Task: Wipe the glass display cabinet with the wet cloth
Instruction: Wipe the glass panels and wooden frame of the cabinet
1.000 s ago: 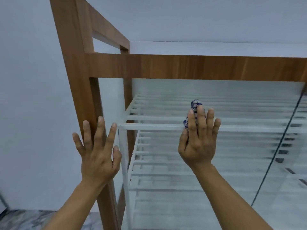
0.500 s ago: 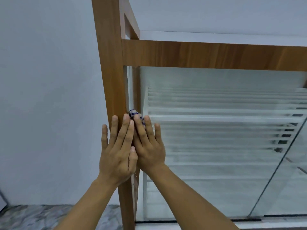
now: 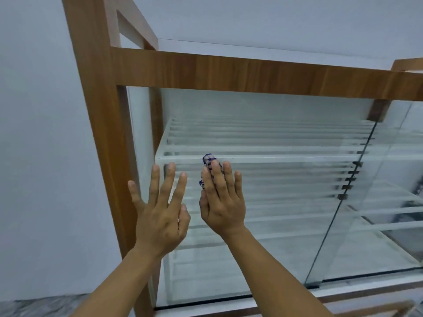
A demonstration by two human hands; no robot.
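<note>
1. Where the right hand's fingers [image 3: 218,179] lie straight and close together, they press a blue-and-white checked cloth [image 3: 208,161] flat against the glass front [image 3: 286,202] of the cabinet; the cloth bunches out above the fingertips and beside the forefinger, at the level of the front rail of the upper white shelf [image 3: 274,159].
2. The right hand [image 3: 223,202] shows its back to the camera, the palm turned to the pane; nothing is gripped in a fist, the cloth being pinned under the flat fingers.
3. The left hand [image 3: 160,216] is spread open with fingers apart and holds nothing; it sits just beside the right hand, over the left edge of the pane; whether it touches the glass cannot be told.
4. The little finger of the left hand lies near the upright wooden post [image 3: 103,133] of the frame.
5. A wooden top rail [image 3: 251,74] crosses above both hands; slatted white shelves show behind the glass; a pale wall [image 3: 41,156] stands to the left.
</note>
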